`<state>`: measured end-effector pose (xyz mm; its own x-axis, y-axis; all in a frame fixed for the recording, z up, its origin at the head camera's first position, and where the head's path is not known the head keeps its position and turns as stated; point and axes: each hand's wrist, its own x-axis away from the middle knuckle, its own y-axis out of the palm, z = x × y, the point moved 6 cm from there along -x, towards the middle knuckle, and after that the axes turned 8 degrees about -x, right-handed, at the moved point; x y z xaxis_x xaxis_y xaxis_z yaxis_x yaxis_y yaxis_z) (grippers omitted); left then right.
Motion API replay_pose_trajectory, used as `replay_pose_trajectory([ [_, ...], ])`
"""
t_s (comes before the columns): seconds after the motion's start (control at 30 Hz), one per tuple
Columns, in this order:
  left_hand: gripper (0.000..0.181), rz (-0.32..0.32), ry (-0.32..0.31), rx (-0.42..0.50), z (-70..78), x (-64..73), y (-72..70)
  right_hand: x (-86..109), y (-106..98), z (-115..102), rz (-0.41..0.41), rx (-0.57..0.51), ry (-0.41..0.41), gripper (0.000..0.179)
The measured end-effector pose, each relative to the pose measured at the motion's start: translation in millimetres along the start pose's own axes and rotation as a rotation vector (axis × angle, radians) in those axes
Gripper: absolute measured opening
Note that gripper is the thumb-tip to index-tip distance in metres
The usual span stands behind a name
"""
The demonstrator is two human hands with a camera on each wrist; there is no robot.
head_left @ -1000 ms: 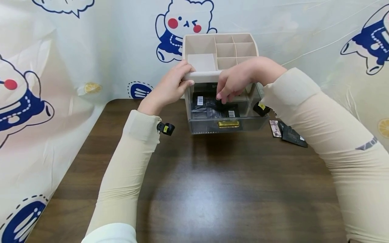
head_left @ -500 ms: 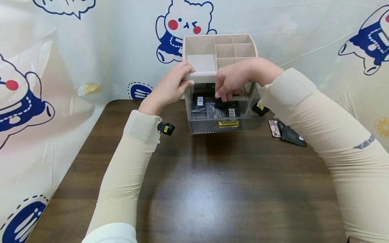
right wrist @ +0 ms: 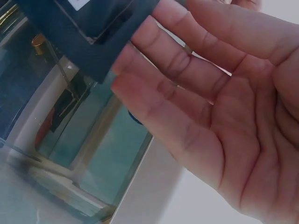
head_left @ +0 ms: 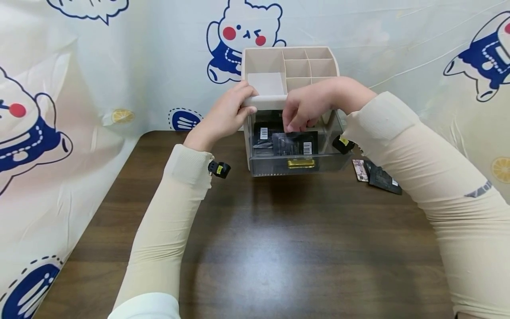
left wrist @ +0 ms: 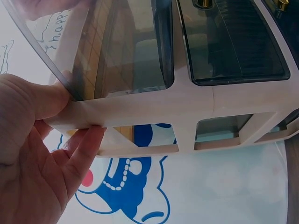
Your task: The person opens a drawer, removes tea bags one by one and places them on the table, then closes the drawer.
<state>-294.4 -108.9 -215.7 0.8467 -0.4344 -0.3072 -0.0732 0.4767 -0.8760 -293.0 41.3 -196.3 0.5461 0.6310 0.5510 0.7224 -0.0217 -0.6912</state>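
Observation:
In the head view, a cream desktop organizer (head_left: 264,103) stands at the back of the table with its clear drawer (head_left: 271,169) pulled out. My left hand (head_left: 229,110) grips the organizer's front left corner; the left wrist view shows thumb and fingers on opposite sides of the frame. Over the drawer, my right hand (head_left: 308,106) pinches the upper edge of a flat black sachet (head_left: 295,142) with a barcode. That black sachet (right wrist: 100,35) also shows at the fingertips in the right wrist view. Another black sachet (head_left: 263,133) lies in the drawer, partly behind the held one.
To the right of the organizer, black sachets (head_left: 384,180) and a pinkish patterned packet (head_left: 360,170) lie on the brown table (head_left: 255,248). Divided compartments (head_left: 311,66) form the organizer's top. A printed curtain (head_left: 167,57) hangs close behind it.
The black sachet in my right hand has swung to face the head camera, so its printed side and barcode show more fully. My left hand keeps its grip on the organizer.

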Motion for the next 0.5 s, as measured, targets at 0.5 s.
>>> replay_pose_trajectory([
  [0.5,0.023,0.0,-0.001,0.005,-0.1,0.4,-0.2,1.1,0.9,-4.5,-0.025,0.005,0.044,0.014],
])
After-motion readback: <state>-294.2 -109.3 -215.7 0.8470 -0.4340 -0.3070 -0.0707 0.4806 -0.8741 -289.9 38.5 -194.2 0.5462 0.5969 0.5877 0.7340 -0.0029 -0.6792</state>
